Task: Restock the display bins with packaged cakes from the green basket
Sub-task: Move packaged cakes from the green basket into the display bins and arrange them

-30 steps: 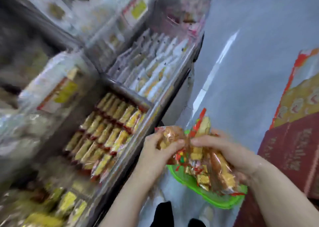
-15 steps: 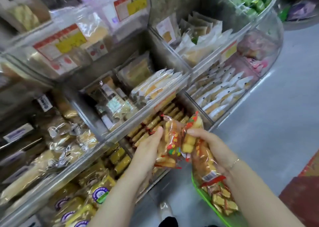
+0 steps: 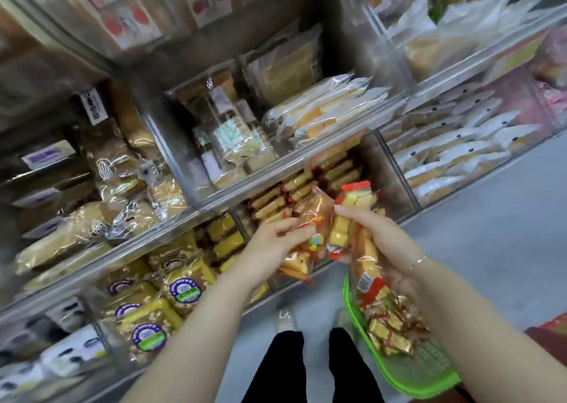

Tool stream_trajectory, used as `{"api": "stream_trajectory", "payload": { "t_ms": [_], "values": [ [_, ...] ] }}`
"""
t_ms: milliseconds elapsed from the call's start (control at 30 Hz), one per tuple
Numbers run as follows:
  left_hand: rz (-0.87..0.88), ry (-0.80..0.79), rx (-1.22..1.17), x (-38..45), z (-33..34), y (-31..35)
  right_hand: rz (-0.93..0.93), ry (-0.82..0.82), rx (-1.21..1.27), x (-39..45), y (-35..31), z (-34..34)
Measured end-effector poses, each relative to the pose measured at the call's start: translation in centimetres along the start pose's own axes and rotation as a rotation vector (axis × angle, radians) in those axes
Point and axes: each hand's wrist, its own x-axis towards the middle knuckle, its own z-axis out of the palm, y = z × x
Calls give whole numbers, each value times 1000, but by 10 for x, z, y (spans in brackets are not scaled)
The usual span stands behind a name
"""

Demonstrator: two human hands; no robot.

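My left hand (image 3: 270, 246) grips one packaged cake (image 3: 310, 240), and my right hand (image 3: 380, 240) clutches a bundle of cakes (image 3: 359, 215) above the green basket (image 3: 408, 369), which holds more packets. Just beyond my fingers (image 3: 346, 211), the bin of red-edged cakes (image 3: 288, 197) sits under a clear shelf front.

Labels on shelf tags and packets — all too blurred to read

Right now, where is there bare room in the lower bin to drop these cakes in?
The red-wrapped cake bin is packed along its back and left. Its near right corner, by the clear divider, looks freest, though the packs held by the left hand and right hand partly hide it. The neighbouring white-pack bin is full.
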Motion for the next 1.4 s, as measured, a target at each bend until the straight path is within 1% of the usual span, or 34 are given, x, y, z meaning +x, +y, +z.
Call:
{"api": "stream_trajectory", "payload": {
  "t_ms": [33,100,133,167,233,267,367,433,500,533,567,667,700,733,800,833,867,900,933,967,1000,1067,1100,1133,1167,1200,1233,1300,1333,1367,1400],
  "values": [
    [31,72,56,4,2,-8,23,23,-24,3,-4,-8],
    [115,288,329,13,6,-24,45,46,3,12,-10,-26],
    [171,381,487,15,9,-30,56,13,68,17,-12,-32],
    [229,431,611,16,13,-36,75,-40,151,22,-13,-35],
    [342,454,775,16,26,-44,109,-152,264,31,-11,-34],
    [376,460,839,16,32,-47,107,-185,280,35,-8,-34],
    [371,502,936,16,49,-52,107,-223,224,48,3,-33],
    [377,423,963,17,51,-58,88,-221,177,54,5,-38],
    [382,268,889,19,45,-63,52,-218,151,57,3,-48],
    [358,204,776,21,41,-63,25,-223,139,59,1,-55],
    [325,184,631,24,39,-61,-8,-227,135,61,-3,-60],
    [200,297,262,47,36,-50,-138,-230,159,66,-20,-76],
    [156,280,176,55,37,-47,-163,-219,171,68,-27,-80],
    [107,224,125,62,38,-45,-168,-206,194,70,-33,-84],
    [75,115,160,72,39,-42,-136,-195,206,75,-41,-88],
    [87,113,186,76,38,-38,-119,-206,168,78,-42,-89],
    [113,143,177,80,36,-33,-117,-216,128,81,-42,-88],
    [124,182,110,81,33,-27,-111,-223,95,84,-41,-85],
    [97,211,10,81,32,-21,-100,-231,82,87,-38,-82],
    [46,203,-71,81,30,-18,-79,-246,94,90,-35,-78],
    [-1,171,-99,81,29,-18,-50,-269,118,93,-32,-74],
    [-53,135,-53,77,26,-22,16,-329,118,98,-24,-66],
    [-57,179,-27,75,22,-25,43,-340,58,101,-21,-64],
    [-53,260,24,73,16,-28,63,-307,-53,105,-19,-61],
    [-47,378,128,73,10,-33,65,-230,-206,109,-17,-60],
    [-39,503,288,73,4,-38,49,-135,-364,114,-16,-59],
    [-11,573,501,73,0,-42,32,-47,-507,118,-15,-57],
    [85,596,967,79,2,-49,28,67,-707,126,-15,-50],
    [125,610,1150,88,4,-52,36,99,-778,131,-16,-47],
    [134,643,1251,98,4,-52,40,113,-833,135,-18,-45],
    [86,668,1269,109,2,-48,45,112,-875,140,-19,-42]
  ]
}}
